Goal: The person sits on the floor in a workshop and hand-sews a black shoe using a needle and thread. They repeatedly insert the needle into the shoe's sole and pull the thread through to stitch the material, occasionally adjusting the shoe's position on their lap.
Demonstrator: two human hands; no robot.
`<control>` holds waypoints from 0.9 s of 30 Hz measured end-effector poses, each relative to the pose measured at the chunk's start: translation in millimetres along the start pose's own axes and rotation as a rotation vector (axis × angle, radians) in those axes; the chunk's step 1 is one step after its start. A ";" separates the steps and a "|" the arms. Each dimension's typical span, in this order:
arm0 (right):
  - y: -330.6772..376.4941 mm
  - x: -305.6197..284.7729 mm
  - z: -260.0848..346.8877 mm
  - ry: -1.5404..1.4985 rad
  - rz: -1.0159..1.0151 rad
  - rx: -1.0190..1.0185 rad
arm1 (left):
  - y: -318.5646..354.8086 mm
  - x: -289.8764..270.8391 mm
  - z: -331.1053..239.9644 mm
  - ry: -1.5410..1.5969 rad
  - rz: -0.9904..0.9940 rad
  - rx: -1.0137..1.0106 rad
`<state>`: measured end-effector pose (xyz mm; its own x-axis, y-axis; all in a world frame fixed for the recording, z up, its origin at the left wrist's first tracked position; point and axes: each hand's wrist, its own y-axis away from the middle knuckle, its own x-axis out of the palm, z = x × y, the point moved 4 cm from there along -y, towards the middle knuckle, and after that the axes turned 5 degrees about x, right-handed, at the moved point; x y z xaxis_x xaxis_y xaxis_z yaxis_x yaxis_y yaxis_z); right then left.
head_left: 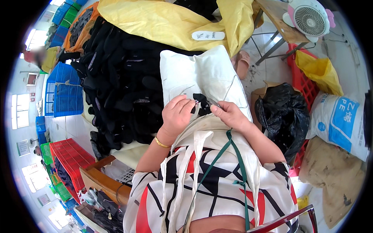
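Observation:
My left hand [176, 115] is closed, its thumb and fingers pinching the edge of a small black cloth piece [203, 109]. On the other side of that piece, my right hand [232, 117] is closed round a slim grey metal tool [213, 102], its tip against the cloth. The fingers hide most of the tool, so its exact kind is unclear. Both hands work above my lap, at the near edge of a white cushion [180, 72]. A thin dark cord [232, 82] lies across the cushion. A cream apron [202, 125] with green ties covers my front.
A large heap of black sock-like pieces [128, 83] lies to the left. Behind it spreads yellow sheeting [155, 19] with a white sole-shaped card [208, 35]. Right: a black plastic bag [281, 116], a red crate [303, 83], a fan [311, 21] on a wooden table. Left: a blue crate [64, 91].

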<state>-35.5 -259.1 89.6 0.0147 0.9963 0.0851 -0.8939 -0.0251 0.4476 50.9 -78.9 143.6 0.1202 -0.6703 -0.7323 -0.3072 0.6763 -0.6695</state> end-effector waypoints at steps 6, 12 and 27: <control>-1.3 6.2 5.0 0.266 -0.041 -0.041 | -3.5 -1.3 -5.8 -0.063 -0.024 0.073; -4.0 7.7 7.1 0.330 -0.010 -0.049 | -5.5 1.5 -10.5 -0.020 -0.021 0.114; 5.1 -39.1 28.7 0.960 -0.424 -0.367 | 9.7 9.1 9.3 0.529 0.053 -0.362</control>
<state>-27.8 -300.5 114.1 0.1395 0.5730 -0.8076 -0.9793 0.2005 -0.0269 57.8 -75.6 129.3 -0.3576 -0.7613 -0.5408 -0.6100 0.6290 -0.4819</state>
